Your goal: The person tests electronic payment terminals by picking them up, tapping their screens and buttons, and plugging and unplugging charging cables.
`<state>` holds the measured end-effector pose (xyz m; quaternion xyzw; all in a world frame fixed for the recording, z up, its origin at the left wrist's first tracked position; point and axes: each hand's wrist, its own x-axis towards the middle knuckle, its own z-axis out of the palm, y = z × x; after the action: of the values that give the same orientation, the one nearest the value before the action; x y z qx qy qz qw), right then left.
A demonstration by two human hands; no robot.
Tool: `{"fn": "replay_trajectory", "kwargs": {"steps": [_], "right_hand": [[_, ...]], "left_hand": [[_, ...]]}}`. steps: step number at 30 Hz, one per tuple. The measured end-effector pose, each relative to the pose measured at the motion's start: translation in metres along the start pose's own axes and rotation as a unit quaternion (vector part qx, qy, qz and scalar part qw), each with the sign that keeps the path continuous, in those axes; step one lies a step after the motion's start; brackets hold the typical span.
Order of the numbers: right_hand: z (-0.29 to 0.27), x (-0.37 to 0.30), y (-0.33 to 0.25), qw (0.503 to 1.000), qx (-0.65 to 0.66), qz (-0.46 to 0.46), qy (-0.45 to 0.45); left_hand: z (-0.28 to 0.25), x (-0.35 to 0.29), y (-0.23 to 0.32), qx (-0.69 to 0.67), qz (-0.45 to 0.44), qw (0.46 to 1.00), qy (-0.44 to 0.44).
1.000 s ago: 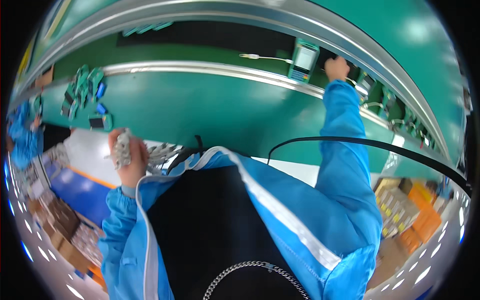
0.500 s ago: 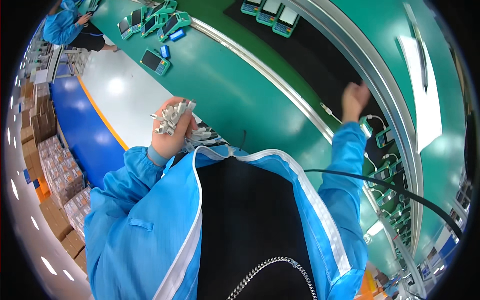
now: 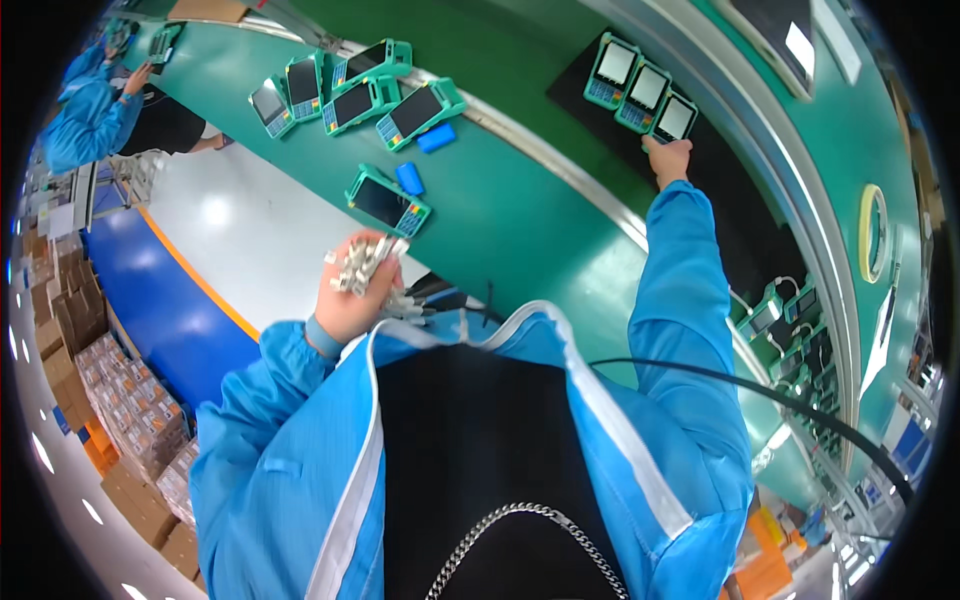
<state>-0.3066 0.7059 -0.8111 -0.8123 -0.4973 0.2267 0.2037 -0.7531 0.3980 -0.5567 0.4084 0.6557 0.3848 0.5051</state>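
Observation:
My left hand (image 3: 350,290) is closed around a bundle of white USB cables (image 3: 366,265), their plug ends sticking out above the fist. More of the bundle hangs below the hand, partly hidden by my jacket. My right arm reaches far over the bench. At its end, my right hand (image 3: 668,162) grips the near end of a green-cased handheld terminal (image 3: 677,115) with a pale screen. Two like terminals (image 3: 648,88) lie beside it in a row on the black mat (image 3: 725,190).
Several dark-screened terminals (image 3: 352,105) lie on the green bench (image 3: 500,215) with blue blocks (image 3: 437,138) near them. Cabled terminals (image 3: 765,318) line the black strip at right. A metal rail (image 3: 800,225) and a tape roll (image 3: 873,235) are beyond. A co-worker (image 3: 95,115) is at far left.
My right hand has moved away from the cabled terminals to the far row and now holds one there. The view has shifted. My left hand still grips the cables.

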Motion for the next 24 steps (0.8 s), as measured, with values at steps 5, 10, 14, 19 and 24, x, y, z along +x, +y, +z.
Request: {"fn": "replay_trajectory", "kwargs": {"steps": [5,10,14,19,24], "right_hand": [[-0.013,-0.132,-0.066,0.993,0.042,0.056,0.091],[-0.052,-0.303,-0.158,0.954,0.292,-0.034,-0.052],[-0.063,-0.352,-0.202,0.922,0.368,-0.094,-0.072],[-0.095,-0.364,-0.196,0.946,0.3,-0.124,-0.015],[-0.113,-0.363,-0.145,0.973,0.187,-0.137,0.02]], "left_hand": [[-0.044,0.062,0.014,-0.12,-0.038,0.989,-0.08],[-0.021,0.093,0.03,-0.169,-0.021,0.96,-0.224],[0.012,0.105,0.044,-0.113,-0.004,0.954,-0.278],[0.044,0.101,0.056,-0.06,-0.003,0.947,-0.315],[0.09,0.089,0.051,-0.015,0.012,0.948,-0.318]]}}
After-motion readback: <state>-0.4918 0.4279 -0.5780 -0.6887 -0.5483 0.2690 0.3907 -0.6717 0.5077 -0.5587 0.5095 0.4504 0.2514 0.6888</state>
